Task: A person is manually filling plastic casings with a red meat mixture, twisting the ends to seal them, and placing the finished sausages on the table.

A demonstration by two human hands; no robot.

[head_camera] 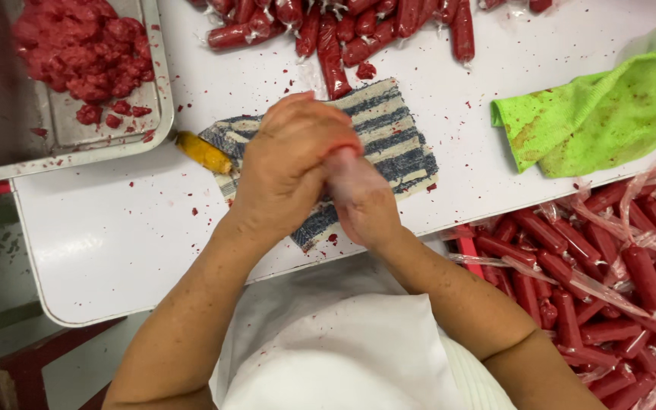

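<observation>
Over the middle of the white worktop [115,228] I see my two hands pressed together above one blue-and-cream striped cloth [396,137]. My left hand [290,163] wraps over the right hand [362,201]; between them sits a clear plastic sleeve with red filling [341,159], and the fingers of both hands are curled tight around it. One yellow-handled tool [203,152] lies at the cloth's left edge, partly under it. One green cloth [594,114], stained, lies crumpled to the right. One metal tray [157,99] at top left holds a heap of red minced paste [85,45], with bare metal on its near side. A pile of filled red sticks [343,26], too many and too overlapped to count, lies along the far edge. A second, larger heap of wrapped red sticks [609,281] fills a red crate [466,247] at my right.
</observation>
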